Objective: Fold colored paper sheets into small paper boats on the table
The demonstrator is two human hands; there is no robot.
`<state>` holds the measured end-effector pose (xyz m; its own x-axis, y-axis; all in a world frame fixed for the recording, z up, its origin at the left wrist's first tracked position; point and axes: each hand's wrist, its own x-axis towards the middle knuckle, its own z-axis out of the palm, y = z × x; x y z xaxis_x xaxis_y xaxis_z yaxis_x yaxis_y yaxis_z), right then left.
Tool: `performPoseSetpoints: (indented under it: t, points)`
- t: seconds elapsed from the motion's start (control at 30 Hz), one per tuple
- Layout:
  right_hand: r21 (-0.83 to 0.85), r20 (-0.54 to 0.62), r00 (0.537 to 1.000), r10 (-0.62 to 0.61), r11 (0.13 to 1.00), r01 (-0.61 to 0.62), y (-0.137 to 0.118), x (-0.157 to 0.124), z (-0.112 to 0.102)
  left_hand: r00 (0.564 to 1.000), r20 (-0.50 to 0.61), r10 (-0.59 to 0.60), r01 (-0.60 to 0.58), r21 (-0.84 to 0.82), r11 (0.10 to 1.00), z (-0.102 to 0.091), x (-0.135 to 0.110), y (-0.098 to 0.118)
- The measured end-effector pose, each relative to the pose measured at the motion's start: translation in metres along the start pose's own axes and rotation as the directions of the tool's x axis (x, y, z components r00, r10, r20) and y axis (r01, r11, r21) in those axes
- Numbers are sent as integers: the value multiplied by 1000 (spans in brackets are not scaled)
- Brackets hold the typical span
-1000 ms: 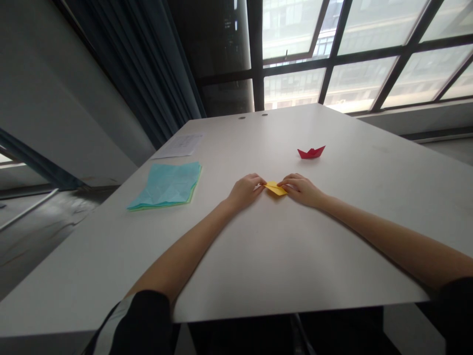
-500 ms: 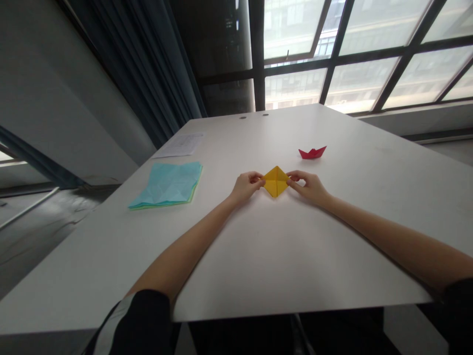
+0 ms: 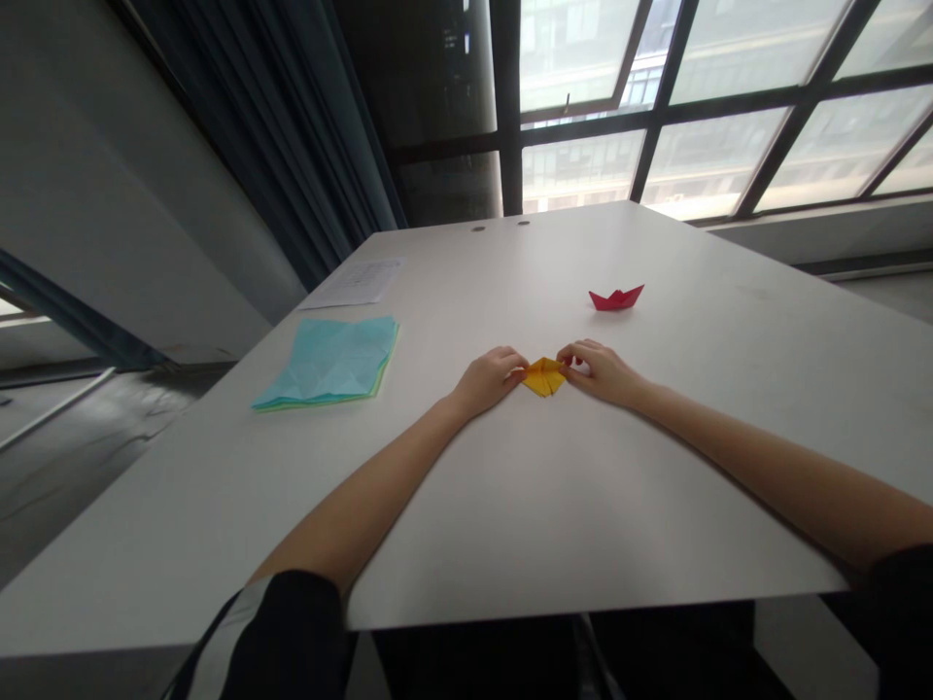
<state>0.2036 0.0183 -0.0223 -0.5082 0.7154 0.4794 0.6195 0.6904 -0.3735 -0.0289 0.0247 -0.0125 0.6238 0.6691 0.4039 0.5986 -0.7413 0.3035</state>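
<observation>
A small yellow folded paper (image 3: 544, 378) is held low over the table between both hands, its creased faces partly bent together. My left hand (image 3: 494, 379) pinches its left corner between thumb and fingers. On the opposite side, my right hand (image 3: 596, 370) grips the right corner the same way. The fingertips cover both corners. Beyond my right hand, a red paper boat (image 3: 616, 298) stands upright on the table, apart from the hands.
To the left lies a stack of light blue and green paper sheets (image 3: 331, 360), the top one creased. Behind it is a white printed sheet (image 3: 355, 283). The white table (image 3: 554, 525) reaches back towards the windows and a dark blue curtain (image 3: 292, 126).
The yellow paper has gone from an upright diamond to a lower, partly collapsed shape. Both hands have come slightly closer together and nearer to me, still holding it.
</observation>
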Motion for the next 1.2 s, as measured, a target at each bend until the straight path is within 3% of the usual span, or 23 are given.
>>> performPoseSetpoints:
  t: [0.2, 0.43, 0.83, 0.93, 1.07, 1.2]
  points:
    - [58, 3, 1000, 13, 998, -13, -9, -2, -3, 996, 15, 89, -89, 51, 995, 1, -1, -2]
    - [89, 74, 995, -66, 994, 59, -5, -2, -7, 999, -25, 37, -37, 3, 999, -1, -5, -2]
    - [39, 101, 971, -216, 976, 213, -2, 0, -7, 983, 26, 182, -181, -23, 983, -3, -5, 2]
    - [25, 112, 981, -158, 987, 156, -4, 1, -6, 990, 41, 137, -138, 15, 990, -3, -3, 10]
    - [-13, 94, 994, -60, 998, 62, -6, 2, -2, 999, 34, -7, 3, 135, 991, 1, 0, 22]
    - [-12, 92, 994, -64, 998, 66, -6, 1, -1, 995, 84, -45, 23, 245, 969, 2, 1, 31]
